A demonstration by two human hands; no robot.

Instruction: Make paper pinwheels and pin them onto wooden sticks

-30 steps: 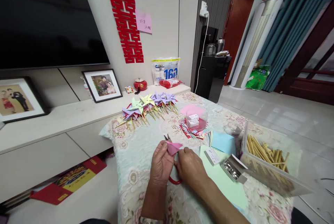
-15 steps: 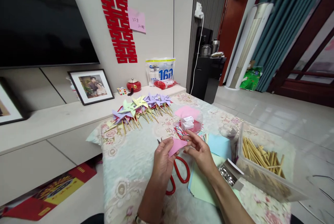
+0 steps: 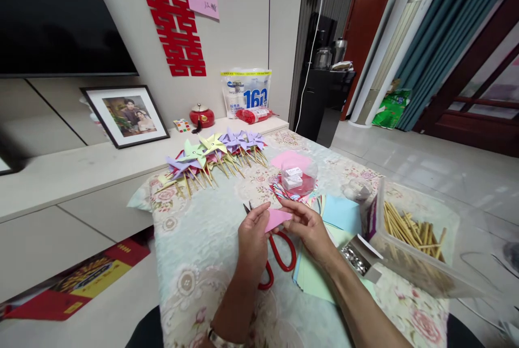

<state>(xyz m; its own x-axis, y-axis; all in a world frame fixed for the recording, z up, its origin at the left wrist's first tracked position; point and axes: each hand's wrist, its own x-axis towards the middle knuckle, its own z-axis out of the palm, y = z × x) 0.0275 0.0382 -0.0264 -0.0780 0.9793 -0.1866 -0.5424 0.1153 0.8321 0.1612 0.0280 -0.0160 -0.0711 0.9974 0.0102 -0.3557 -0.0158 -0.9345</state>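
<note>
Head view looked down at our two hands over a table w/ a floral cloth [image 3: 194, 251]. We held a pink paper [image 3: 275, 219] between both hands, just above the cloth near the middle of the table: our left hand [image 3: 252, 240] pinched its left edge w/ thumb and fingers closed on it, and our right hand [image 3: 311, 228] gripped the right side the same way, fingers curled over the top edge. Red scissors [image 3: 279, 256] lay on the cloth right under the hands, handles toward us, blade tips poking out past the left hand. To the right of the scissors lay a stack of light green and blue paper sheets [image 3: 343, 213], partly under our right forearm. Next to that sat a small open box of shiny metal bits [image 3: 354, 259], too small to tell what exactly. Beside it stood a clear plastic tub [image 3: 421, 272] holding wooden sticks [image 3: 405, 229]. Farther back on the table was a row of paper pinwheels [image 3: 211, 156] on sticks, purple, green and yellow, lying side by side. Near them, a clear round container [image 3: 298, 175] sat on a pile of pink and patterned papers. Behind the table ran a low shelf w/ a framed photo [image 3: 125, 115], a red pot [image 3: 201, 116] and a white bag [image 3: 245, 91].
</note>
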